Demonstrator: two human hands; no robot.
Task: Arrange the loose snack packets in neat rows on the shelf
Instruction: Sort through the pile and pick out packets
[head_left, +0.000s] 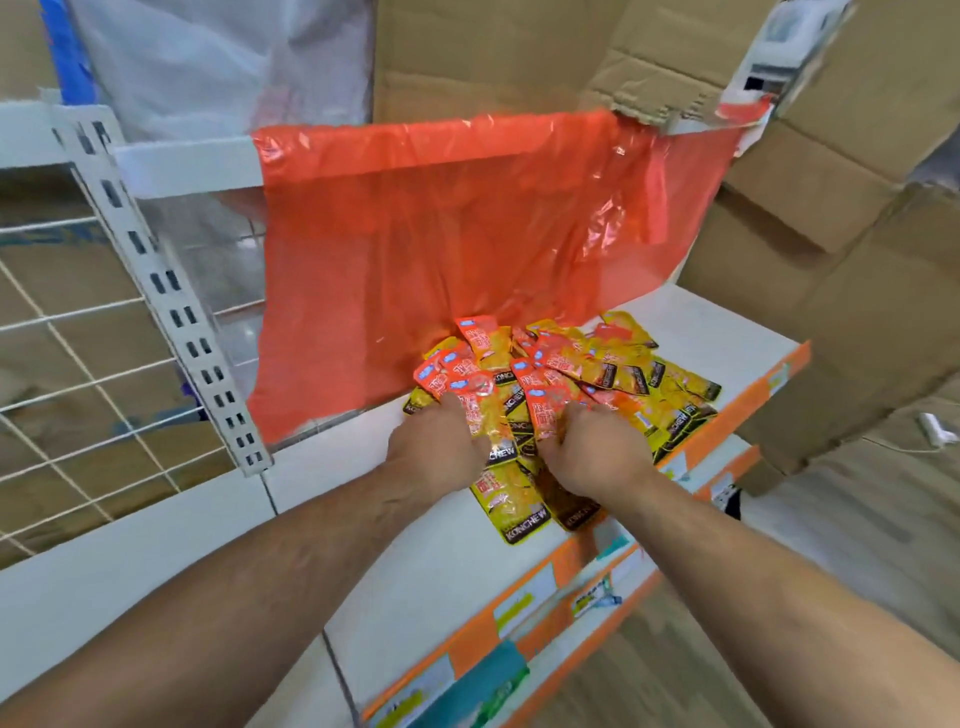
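Both my bare forearms reach in from the bottom of the frame to the heap of glossy yellow-and-red foil snack packets at centre. They are flat rectangular pouches, crinkly and shiny, with a black band at one end. They lie overlapped on the smooth white shelf board and point every which way. The two nearest me run lengthwise toward the bottom of the frame, black bands toward me, while those at centre right fan out toward the right edge.

My left hand sits on the left side of the heap, fingers curled down over the packets. My right hand is just beside it, knuckles up, fingers dug in. Both look to be gripping packets, though the fingertips are buried.

Right behind the heap hangs a thin, translucent orange-red plastic bag, draped from the white rail above, and its lower edge touches the rear packets. A white slotted metal upright and a white wire grid panel stand at left. Brown corrugated cardboard boxes crowd the upper right. An orange label strip runs along the shelf's front edge.
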